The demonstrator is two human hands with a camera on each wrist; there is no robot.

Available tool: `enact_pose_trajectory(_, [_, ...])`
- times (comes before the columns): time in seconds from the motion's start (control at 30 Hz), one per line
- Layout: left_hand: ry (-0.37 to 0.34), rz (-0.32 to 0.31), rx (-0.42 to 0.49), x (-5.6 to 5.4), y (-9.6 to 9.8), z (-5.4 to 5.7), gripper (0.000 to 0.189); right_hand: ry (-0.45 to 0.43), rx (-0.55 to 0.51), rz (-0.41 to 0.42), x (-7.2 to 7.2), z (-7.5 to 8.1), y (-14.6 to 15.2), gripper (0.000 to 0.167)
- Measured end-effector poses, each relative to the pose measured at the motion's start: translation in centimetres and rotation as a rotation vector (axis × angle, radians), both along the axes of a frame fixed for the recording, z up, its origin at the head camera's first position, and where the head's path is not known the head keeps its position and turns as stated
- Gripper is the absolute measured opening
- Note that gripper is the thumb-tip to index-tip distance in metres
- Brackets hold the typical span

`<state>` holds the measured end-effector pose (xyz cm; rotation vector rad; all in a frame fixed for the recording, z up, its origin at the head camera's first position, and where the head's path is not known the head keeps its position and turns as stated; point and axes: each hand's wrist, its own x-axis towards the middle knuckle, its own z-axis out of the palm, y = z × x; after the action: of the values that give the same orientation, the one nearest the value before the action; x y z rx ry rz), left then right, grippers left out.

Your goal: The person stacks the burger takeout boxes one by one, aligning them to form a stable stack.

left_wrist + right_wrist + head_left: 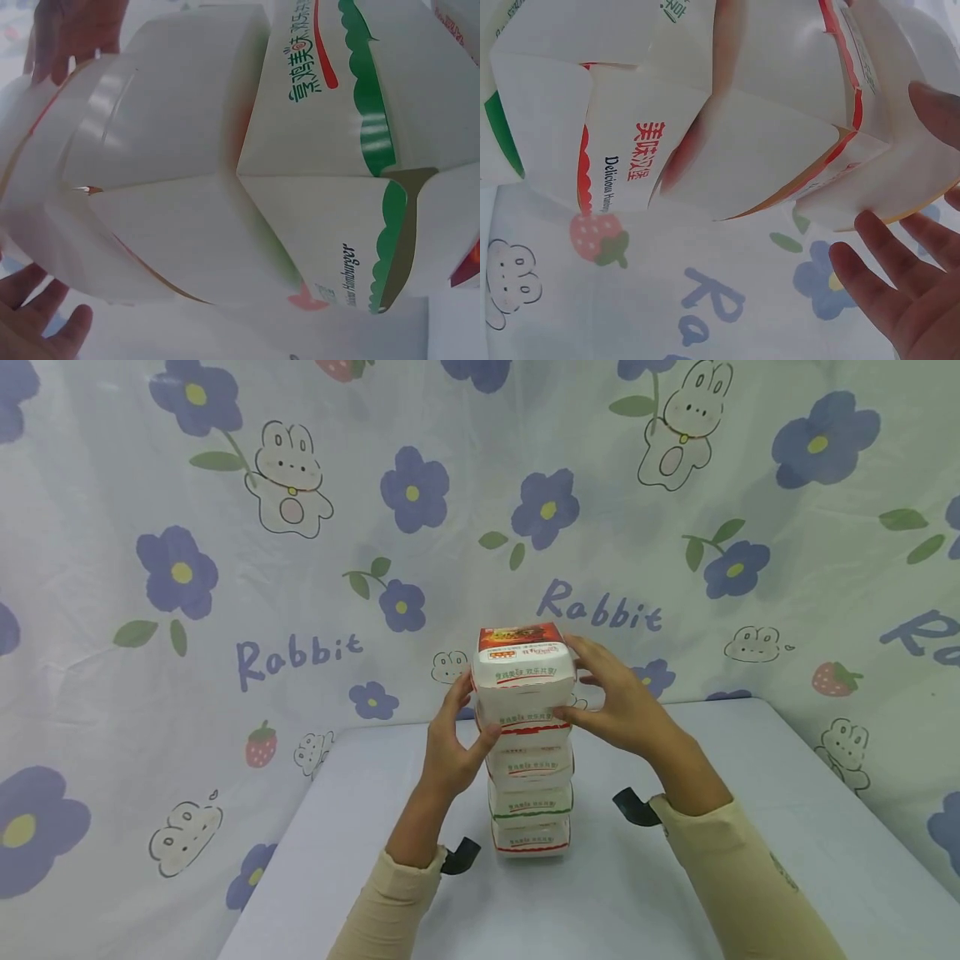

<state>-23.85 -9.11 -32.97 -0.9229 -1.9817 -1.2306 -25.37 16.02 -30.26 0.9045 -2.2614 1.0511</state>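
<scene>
Several white paper burger boxes with printed lettering [531, 768] stand in one upright column. The top box [525, 668] has a red picture lid and sits a little askew. My left hand [453, 756] is at the column's left side, fingers along the top box and thumb near the front of the box below. On the other side is my right hand [618, 697], its fingers beside the top box and its thumb at the front. In the right wrist view, the right fingers [885, 277] are spread; loose left fingers [37, 307] show in the left wrist view.
The column stands on a white table [637, 893]. Behind it hangs a curtain [465, 560] printed with flowers, rabbits and strawberries. A black strap-like piece [637, 807] juts from the right cuff, and another black piece [461, 857] from the left.
</scene>
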Motion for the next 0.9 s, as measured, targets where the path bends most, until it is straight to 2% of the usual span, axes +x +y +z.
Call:
enact_pose_trajectory(0.3, [0.02,0.013,0.01,0.3,-0.2,-0.3,0.071,0.063,0.016,0.017,0.3,-0.2,0.0,0.1])
enact_pose_trajectory(0.57, [0.055,0.032,0.0,-2.7,-1.0,-2.9,0.078,0.079,0.032,0.003,0.3,-0.2,0.0,0.1])
enact_pose_trajectory(0.7, [0.059,0.035,-0.01,-3.1,-1.1,-3.1,0.082,0.065,0.039,-0.007,0.3,-0.2,0.0,0.102])
enact_pose_trajectory(0.9, [0.06,0.054,-0.022,-3.1,-1.1,-3.0,0.08,0.053,0.046,-0.005,0.3,0.0,0.2,0.105])
